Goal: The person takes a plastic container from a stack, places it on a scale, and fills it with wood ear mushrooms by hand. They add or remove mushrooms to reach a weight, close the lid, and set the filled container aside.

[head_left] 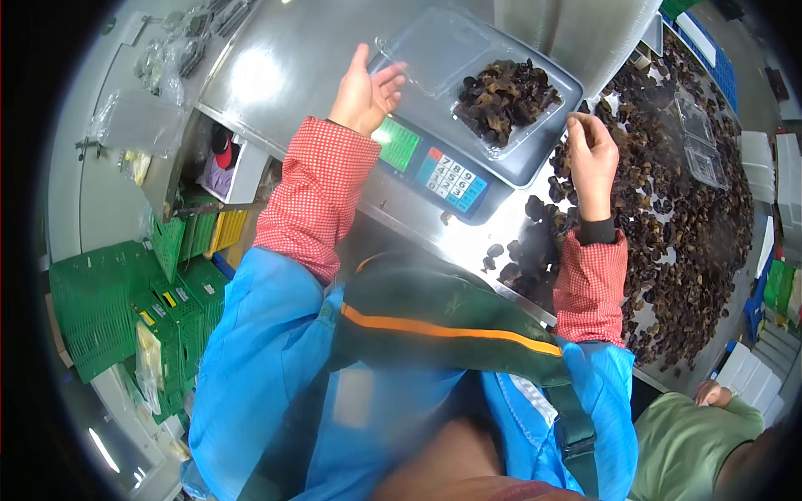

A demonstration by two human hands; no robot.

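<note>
Left hand (368,92) wide near clear lid (439,57) | right hand (595,157) narrow, can't tell if holding | bumping lid could spill dark pieces (505,98)

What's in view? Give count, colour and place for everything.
Metal table: one, silver, top centre
Scale: one, grey and blue, on table
Open container: one, clear, on scale
Pieces: many, dark brown, in container, also spread right
Second container: one, clear, on spread pieces
Crates: several, mostly green, left
Co-worker: one, green top, lower right
Remainder: too unclear to count
Sleeves: two, red check, forearms
Left hand: one, bare, scale's left edge
Right hand: one, bare, scale's right edge
</note>
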